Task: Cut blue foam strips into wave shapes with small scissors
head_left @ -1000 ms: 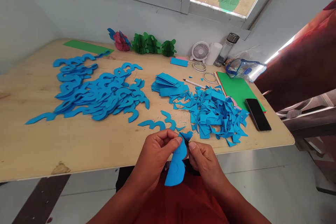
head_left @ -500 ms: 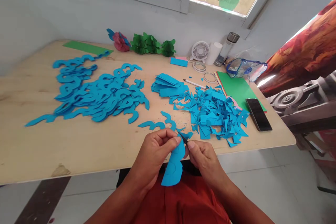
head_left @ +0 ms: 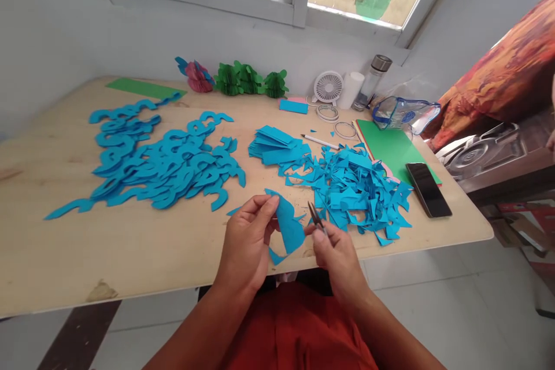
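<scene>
Between the thumb and fingers of my left hand (head_left: 251, 237) is a piece of blue paper (head_left: 289, 225) with a scalloped edge, held above the table's front edge. My right hand (head_left: 338, 248) grips a small pair of scissors (head_left: 316, 217), their dark blades pointing up and slightly apart, a little to the right of the paper and not touching it. Beyond my right hand lies a heap of blue paper scraps (head_left: 351, 185). Wavy blue cut-outs (head_left: 173, 162) are piled to the left. Some cut paper behind my left hand is mostly hidden.
A stack of blue paper strips (head_left: 277, 144) and a white pen (head_left: 319, 141) lie mid-table. A phone (head_left: 428, 189) rests on green sheets (head_left: 390, 144) at right. Along the wall stand paper ornaments (head_left: 240, 78), a small fan (head_left: 328, 88) and a bottle (head_left: 373, 81).
The scissors have come away from the blue paper, to the right. My left hand has raised and turned the paper, whose lower end now sits higher.
</scene>
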The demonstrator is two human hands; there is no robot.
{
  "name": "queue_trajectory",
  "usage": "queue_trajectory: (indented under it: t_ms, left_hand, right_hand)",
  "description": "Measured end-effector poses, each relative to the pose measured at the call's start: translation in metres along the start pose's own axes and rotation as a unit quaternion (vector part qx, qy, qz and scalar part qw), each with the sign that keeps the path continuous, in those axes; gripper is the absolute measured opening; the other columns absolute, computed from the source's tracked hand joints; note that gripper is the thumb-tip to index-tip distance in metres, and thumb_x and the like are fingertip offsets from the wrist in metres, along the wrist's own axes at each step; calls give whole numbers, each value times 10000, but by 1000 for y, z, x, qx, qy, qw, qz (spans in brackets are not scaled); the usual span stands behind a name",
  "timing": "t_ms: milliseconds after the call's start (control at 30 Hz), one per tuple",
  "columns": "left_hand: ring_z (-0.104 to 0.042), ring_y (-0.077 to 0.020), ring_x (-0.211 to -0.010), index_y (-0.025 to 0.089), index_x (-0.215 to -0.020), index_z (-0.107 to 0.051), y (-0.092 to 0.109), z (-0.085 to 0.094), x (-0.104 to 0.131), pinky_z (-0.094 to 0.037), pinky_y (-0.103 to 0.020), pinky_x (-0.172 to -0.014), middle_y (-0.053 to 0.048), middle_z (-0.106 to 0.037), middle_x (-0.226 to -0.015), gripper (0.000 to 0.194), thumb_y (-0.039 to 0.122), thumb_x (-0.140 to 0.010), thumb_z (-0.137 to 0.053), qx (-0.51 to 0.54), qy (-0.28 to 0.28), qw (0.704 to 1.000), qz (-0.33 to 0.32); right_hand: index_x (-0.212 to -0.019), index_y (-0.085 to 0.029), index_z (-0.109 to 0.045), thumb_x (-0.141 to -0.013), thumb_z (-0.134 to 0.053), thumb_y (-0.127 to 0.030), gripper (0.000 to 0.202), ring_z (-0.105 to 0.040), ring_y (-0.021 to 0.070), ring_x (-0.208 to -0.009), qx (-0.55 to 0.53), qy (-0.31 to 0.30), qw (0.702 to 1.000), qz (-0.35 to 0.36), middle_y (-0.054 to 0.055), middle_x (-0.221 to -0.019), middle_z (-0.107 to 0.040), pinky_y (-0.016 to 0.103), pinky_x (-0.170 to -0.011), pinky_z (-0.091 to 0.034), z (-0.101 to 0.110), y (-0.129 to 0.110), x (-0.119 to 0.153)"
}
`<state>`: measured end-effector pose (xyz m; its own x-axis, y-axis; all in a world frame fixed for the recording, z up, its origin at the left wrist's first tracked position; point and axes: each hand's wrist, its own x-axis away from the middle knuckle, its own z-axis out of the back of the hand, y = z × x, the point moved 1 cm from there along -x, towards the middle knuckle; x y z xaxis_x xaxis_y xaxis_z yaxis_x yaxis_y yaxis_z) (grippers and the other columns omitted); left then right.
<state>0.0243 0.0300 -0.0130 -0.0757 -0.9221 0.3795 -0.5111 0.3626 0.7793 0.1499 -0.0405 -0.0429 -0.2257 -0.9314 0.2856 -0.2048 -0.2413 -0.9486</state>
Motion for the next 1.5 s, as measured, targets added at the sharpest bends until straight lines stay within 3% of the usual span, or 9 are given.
queue_trajectory:
  t_ms: [233, 467, 600, 733, 867, 1067, 1300, 1400, 1500]
  left_hand:
    - [-556, -102, -566, 171, -660, -632, -2, 4, 8, -445, -225, -572, 31, -652, -616, 197, 242, -611, -809, 11, 21, 1000, 5]
    - [-521, -94, -523, 148, -685, -681, -9, 9, 15, -437, -222, -543, 18, -652, -601, 167, 265, -641, -791, -93, -33, 994, 43]
    - [-523, -97, -510, 157, -648, -686, -7, 11, 15, -435, -211, -522, 17, -654, -567, 150, 268, -629, -785, -143, -44, 988, 28]
    - [-551, -112, -539, 167, -641, -696, -2, 12, 18, -450, -211, -535, 5, -679, -589, 145, 288, -629, -776, -199, -63, 978, 15]
    - [-540, -113, -511, 173, -644, -713, 1, 13, 19, -440, -206, -501, 11, -661, -542, 126, 288, -626, -761, -235, -72, 969, 23]
    - [-548, -138, -474, 191, -595, -690, -2, 18, 16, -430, -230, -460, 12, -641, -497, 136, 312, -636, -738, -274, -76, 959, 12]
    - [-616, -188, -632, 176, -685, -725, -3, 20, 14, -478, -285, -601, -31, -715, -662, 142, 316, -662, -729, -301, -100, 948, -16]
    - [-590, -175, -599, 174, -618, -693, -2, 21, 14, -459, -282, -591, -26, -695, -613, 152, 314, -641, -745, -289, -66, 955, -9]
    - [-542, -148, -546, 176, -558, -651, -2, 22, 14, -425, -269, -568, -2, -636, -525, 193, 315, -615, -772, -254, -21, 967, -11]
  right_hand:
    - [-665, -174, -564, -722, -712, -383, 262, -215, 84, -500, 14, 36, 999, 2, -73, -552, -330, 246, -456, -163, -7, -17, -7]
    - [-646, -177, -558, -765, -663, -352, 236, -234, 93, -515, 79, -4, 996, 39, -64, -557, -335, 254, -472, -184, -3, -29, -11]
    - [-720, -168, -614, -786, -634, -367, 211, -201, 88, -498, 73, -13, 997, 24, -66, -564, -337, 256, -463, -169, -3, -32, -12]
    - [-657, -175, -588, -759, -644, -326, 191, -236, 89, -495, 110, -53, 992, 30, -67, -546, -351, 254, -467, -195, -5, -41, -16]
    - [-607, -181, -540, -761, -617, -290, 204, -286, 96, -507, 149, -37, 986, 58, -61, -530, -366, 249, -477, -232, -8, -47, -19]
    - [-659, -178, -589, -745, -616, -245, 112, -352, 108, -539, 181, -43, 980, 69, -49, -554, -417, 245, -507, -282, -5, -42, -21]
    - [-650, -182, -567, -768, -607, -255, 145, -337, 102, -527, 167, -5, 981, 95, -50, -561, -422, 241, -494, -269, -5, -44, -20]
    - [-680, -181, -577, -780, -624, -298, 161, -281, 92, -495, 139, 49, 984, 105, -61, -549, -379, 238, -462, -230, 14, -44, -22]
    - [-792, -172, -633, -775, -670, -362, 195, -286, 94, -501, 143, 155, 968, 137, -55, -582, -394, 233, -445, -219, 45, -42, -23]
